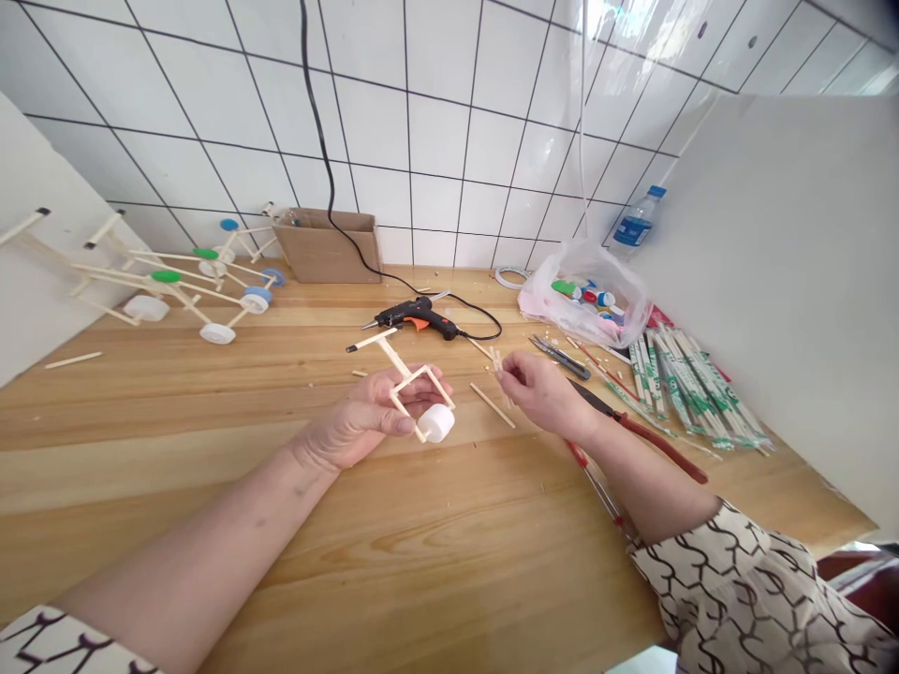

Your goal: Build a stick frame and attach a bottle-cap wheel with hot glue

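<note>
My left hand (372,412) is closed around a small frame of glued wooden sticks (400,367). A white bottle-cap wheel (436,424) sits between the prongs of its fork, and a crossbar with a black tip (365,343) tops it. To the right, my right hand (537,388) pinches short pale sticks (498,365) at the fingertips; how many is unclear. Between the two hands a loose wooden stick (493,405) lies on the table. Beyond them rests a black glue gun (414,316) with an orange trigger.
Stick-built bikes with bottle-cap wheels (217,332) stand at the left. A cardboard box (329,248), tape roll (512,277), bag of caps (586,295) and water bottle (634,227) line the back. Snips (562,358), pliers (639,426) and wrapped chopsticks (695,384) lie right.
</note>
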`<state>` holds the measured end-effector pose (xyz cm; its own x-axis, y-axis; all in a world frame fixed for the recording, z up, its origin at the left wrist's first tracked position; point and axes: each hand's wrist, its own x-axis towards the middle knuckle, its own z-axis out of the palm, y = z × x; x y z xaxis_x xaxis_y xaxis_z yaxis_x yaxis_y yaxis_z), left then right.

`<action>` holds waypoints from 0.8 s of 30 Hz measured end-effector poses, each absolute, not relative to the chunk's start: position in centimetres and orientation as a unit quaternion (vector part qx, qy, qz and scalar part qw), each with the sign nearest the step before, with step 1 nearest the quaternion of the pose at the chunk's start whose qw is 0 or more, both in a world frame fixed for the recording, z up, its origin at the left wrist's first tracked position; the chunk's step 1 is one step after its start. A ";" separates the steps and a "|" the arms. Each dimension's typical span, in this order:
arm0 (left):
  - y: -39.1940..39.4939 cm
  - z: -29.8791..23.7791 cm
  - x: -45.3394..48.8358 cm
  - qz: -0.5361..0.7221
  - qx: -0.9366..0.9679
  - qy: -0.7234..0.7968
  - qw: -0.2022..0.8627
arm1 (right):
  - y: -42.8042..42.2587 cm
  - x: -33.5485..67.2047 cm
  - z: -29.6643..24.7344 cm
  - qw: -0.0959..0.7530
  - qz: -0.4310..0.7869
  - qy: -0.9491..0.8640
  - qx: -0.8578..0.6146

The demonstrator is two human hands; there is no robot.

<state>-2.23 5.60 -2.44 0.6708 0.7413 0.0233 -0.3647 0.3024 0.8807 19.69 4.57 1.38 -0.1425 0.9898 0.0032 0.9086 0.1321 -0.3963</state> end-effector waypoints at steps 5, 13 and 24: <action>5.7 -2.8 -2.3 0.349 0.470 0.197 0.786 | 5.0 21.5 -0.1 0.205 0.196 -0.745 -0.604; 5.7 -2.9 -2.3 0.352 0.463 0.190 0.791 | 5.2 22.0 -1.3 0.269 0.204 -0.767 -0.546; 5.7 -2.7 -2.3 0.349 0.468 0.197 0.788 | 5.9 22.7 -2.5 0.325 0.285 -0.741 -0.515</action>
